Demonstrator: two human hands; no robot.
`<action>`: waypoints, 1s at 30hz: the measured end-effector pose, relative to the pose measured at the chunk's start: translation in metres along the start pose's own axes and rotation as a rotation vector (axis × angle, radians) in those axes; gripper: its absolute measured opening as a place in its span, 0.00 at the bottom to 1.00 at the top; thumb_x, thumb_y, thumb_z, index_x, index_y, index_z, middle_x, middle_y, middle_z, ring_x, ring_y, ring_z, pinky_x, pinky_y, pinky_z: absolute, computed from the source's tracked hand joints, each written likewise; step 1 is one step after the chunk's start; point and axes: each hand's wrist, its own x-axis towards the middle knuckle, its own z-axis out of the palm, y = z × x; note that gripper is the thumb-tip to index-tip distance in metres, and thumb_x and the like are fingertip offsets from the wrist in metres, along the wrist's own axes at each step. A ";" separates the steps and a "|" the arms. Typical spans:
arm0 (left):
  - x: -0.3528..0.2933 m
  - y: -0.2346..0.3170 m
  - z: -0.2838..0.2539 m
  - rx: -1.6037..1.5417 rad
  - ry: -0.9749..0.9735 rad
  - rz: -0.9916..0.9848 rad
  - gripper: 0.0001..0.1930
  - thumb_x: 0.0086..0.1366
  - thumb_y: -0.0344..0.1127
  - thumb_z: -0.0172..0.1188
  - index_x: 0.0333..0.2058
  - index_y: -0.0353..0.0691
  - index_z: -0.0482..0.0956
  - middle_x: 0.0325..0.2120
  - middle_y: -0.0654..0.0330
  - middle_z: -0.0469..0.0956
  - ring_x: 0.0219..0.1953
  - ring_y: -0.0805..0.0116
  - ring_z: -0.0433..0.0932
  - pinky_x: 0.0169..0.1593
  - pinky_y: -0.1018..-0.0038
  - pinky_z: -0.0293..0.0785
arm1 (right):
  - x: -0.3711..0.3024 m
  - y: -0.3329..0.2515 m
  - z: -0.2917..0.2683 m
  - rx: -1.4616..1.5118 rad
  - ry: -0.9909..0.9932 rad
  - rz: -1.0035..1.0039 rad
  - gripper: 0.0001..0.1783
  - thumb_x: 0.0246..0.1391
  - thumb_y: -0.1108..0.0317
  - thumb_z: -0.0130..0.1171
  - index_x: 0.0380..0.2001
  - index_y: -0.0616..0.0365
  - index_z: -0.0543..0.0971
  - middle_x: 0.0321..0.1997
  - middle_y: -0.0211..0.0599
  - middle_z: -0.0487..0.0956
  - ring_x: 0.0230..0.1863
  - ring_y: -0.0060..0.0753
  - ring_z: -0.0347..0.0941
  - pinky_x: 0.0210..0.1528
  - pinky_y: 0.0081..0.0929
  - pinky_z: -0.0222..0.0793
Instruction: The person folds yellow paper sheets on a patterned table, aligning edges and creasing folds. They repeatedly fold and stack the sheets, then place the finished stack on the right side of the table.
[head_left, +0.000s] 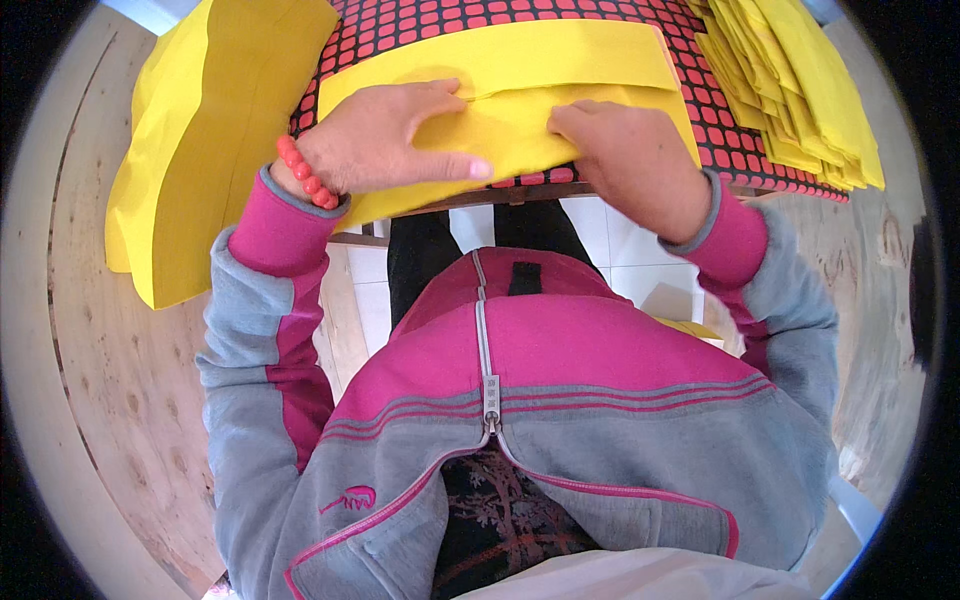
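Observation:
A yellow felt-like sheet (590,57), with a folded band along its far side, lies on the table in front of me. My left hand (385,140) rests over its left part. The thumb stretches to the right along the near portion and the fingers are spread from it; a red bead bracelet circles the wrist. On the sheet's right side, my right hand (640,165) is curled over the near edge with the fingers bent in. Its fingertips are partly hidden, and the cloth runs under the hand.
A red-and-black checked cloth (425,20) covers the table. At the left stands a large pile of yellow sheets (215,140), overhanging the edge. Several folded yellow pieces (800,95) are stacked at the right. Wooden boards (120,380) flank me, and white tiles show below.

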 end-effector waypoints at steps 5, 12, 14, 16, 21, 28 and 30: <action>-0.006 0.019 -0.003 0.074 -0.080 -0.042 0.42 0.56 0.55 0.72 0.60 0.29 0.72 0.65 0.37 0.67 0.64 0.43 0.71 0.68 0.62 0.65 | 0.019 0.012 -0.019 0.005 -0.123 -0.074 0.06 0.50 0.70 0.59 0.32 0.58 0.79 0.32 0.48 0.82 0.37 0.54 0.81 0.38 0.49 0.76; -0.005 0.020 0.001 0.106 -0.160 -0.077 0.30 0.57 0.39 0.67 0.56 0.31 0.73 0.62 0.35 0.68 0.60 0.37 0.72 0.63 0.58 0.71 | -0.003 -0.010 0.001 -0.173 0.103 -0.081 0.04 0.50 0.68 0.58 0.29 0.54 0.76 0.28 0.40 0.78 0.33 0.44 0.80 0.37 0.40 0.75; -0.010 0.026 0.012 0.109 0.032 -0.008 0.20 0.56 0.36 0.64 0.45 0.30 0.73 0.48 0.40 0.73 0.48 0.38 0.76 0.52 0.55 0.75 | -0.011 -0.015 0.011 -0.249 0.237 -0.073 0.05 0.47 0.68 0.57 0.28 0.54 0.75 0.29 0.36 0.76 0.34 0.39 0.79 0.40 0.35 0.74; -0.016 0.032 0.022 0.157 0.130 -0.008 0.16 0.55 0.33 0.63 0.40 0.30 0.74 0.42 0.42 0.76 0.43 0.38 0.78 0.46 0.53 0.77 | -0.015 -0.017 0.019 -0.247 0.292 -0.033 0.05 0.47 0.68 0.57 0.28 0.54 0.74 0.29 0.35 0.76 0.35 0.38 0.79 0.40 0.35 0.74; -0.012 0.022 0.026 0.173 0.037 -0.142 0.24 0.57 0.27 0.63 0.52 0.32 0.71 0.49 0.39 0.77 0.48 0.38 0.79 0.51 0.55 0.77 | -0.025 -0.013 0.019 -0.247 0.276 0.081 0.08 0.49 0.70 0.57 0.34 0.57 0.76 0.38 0.38 0.80 0.43 0.41 0.80 0.48 0.36 0.75; -0.026 -0.004 0.021 0.107 0.072 -0.051 0.27 0.61 0.24 0.62 0.61 0.32 0.72 0.49 0.41 0.80 0.51 0.47 0.80 0.55 0.63 0.76 | -0.069 0.042 -0.009 -0.194 0.149 0.191 0.23 0.44 0.82 0.61 0.48 0.57 0.81 0.53 0.41 0.83 0.50 0.47 0.81 0.51 0.36 0.77; -0.029 -0.011 0.019 -0.124 0.079 -0.087 0.24 0.64 0.25 0.62 0.59 0.31 0.74 0.48 0.46 0.81 0.50 0.58 0.79 0.55 0.68 0.75 | -0.073 0.063 -0.018 0.015 0.105 0.142 0.22 0.48 0.82 0.62 0.48 0.59 0.80 0.53 0.43 0.83 0.50 0.46 0.81 0.50 0.32 0.77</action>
